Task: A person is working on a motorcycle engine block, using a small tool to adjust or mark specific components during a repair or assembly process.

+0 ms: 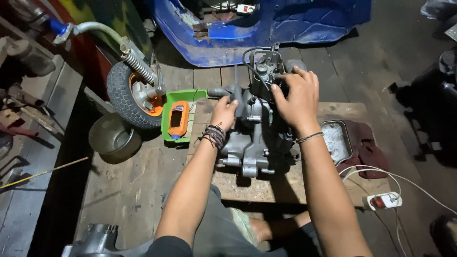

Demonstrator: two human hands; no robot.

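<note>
A grey metal engine block (254,143) stands on a low wooden board (247,185) in front of me. My left hand (223,112) grips a dark tool handle against the engine's upper left side. My right hand (297,97) rests over the top right of the engine, fingers curled on the part with black cables (252,52). Dark bracelets are on my left wrist and a thin band is on my right wrist.
A small wheel with an orange hub (135,95) and spring stands at the left, a metal bowl (114,137) below it. A green tray (181,116) holds an orange bottle. A metal tray (337,140), dark red cloth, white power strip (384,201) and blue body panel (266,28) surround the board.
</note>
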